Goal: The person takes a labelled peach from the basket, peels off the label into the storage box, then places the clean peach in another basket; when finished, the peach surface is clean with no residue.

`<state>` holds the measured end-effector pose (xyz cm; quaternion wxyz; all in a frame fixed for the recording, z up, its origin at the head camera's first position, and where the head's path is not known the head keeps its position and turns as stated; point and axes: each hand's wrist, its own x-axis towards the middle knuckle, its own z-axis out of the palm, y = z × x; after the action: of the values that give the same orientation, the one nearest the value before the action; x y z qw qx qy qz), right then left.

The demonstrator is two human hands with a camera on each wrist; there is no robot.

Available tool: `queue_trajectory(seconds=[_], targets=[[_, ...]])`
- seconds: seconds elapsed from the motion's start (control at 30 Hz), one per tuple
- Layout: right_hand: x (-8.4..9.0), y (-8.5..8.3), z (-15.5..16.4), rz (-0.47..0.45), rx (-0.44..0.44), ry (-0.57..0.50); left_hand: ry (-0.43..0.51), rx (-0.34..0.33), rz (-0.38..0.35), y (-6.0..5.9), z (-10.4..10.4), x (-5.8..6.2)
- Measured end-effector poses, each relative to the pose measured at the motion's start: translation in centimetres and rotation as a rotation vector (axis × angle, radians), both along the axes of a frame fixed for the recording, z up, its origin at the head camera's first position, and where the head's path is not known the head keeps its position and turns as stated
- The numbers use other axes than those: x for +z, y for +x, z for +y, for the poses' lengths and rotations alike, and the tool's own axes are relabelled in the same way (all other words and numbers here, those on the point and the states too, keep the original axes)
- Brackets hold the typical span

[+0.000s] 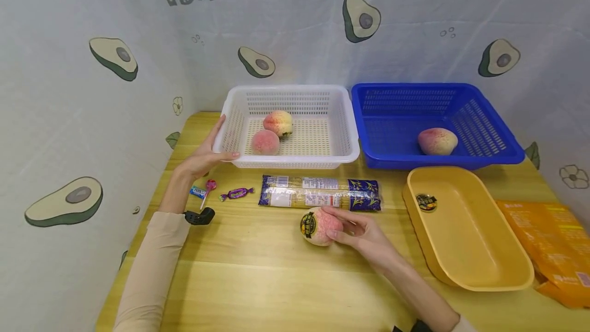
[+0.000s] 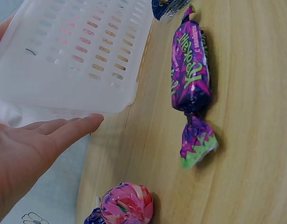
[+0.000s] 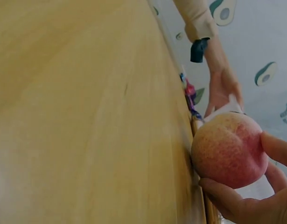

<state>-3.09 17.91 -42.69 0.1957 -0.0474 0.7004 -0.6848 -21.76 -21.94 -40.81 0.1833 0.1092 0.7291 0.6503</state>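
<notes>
My right hand (image 1: 369, 240) grips a pink peach (image 1: 328, 226) with a black and gold sticker, thumb and fingers on its sides, over the table's middle. In the right wrist view the same peach (image 3: 230, 150) shows its red and yellow skin. At the left front corner of the white basket (image 1: 295, 160), my left hand (image 1: 203, 160) rests with straight fingers along the side and thumb on the front rim. Inside that basket lie two peaches, a red-yellow peach (image 1: 278, 123) and a pink peach (image 1: 265, 142). In the left wrist view the left hand (image 2: 31, 154) touches the basket's corner.
A spaghetti pack (image 1: 320, 192) lies before the white basket. Left of it are a purple wrapped candy (image 1: 237, 193), a lollipop (image 1: 210, 185) and a blue-wrapped sweet (image 1: 198, 191). The blue basket (image 1: 387, 159) holds a peach (image 1: 437, 141). A yellow bin (image 1: 470, 234) and orange bag (image 1: 560, 250) sit right.
</notes>
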Motion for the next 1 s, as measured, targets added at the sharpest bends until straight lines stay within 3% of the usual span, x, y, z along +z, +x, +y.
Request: queue_trajectory(seconds=[0.3,0.53,0.77,1.0], targets=[[-0.7,0.1,0.3,0.121,0.034,0.115,0.015,0.002,-0.007,-0.1,0.1,0.0],[-0.3,-0.4,1.1,0.268,0.155,0.186,0.014,0.021,-0.01,-0.1,0.0,0.0],[-0.5,-0.5,1.8,0.282,0.232,0.173,0.01,0.035,-0.003,0.2,-0.2,0.0],[-0.3,-0.6,2.2,0.237,0.221,0.16,-0.008,0.063,0.089,1.2,-0.1,0.3]])
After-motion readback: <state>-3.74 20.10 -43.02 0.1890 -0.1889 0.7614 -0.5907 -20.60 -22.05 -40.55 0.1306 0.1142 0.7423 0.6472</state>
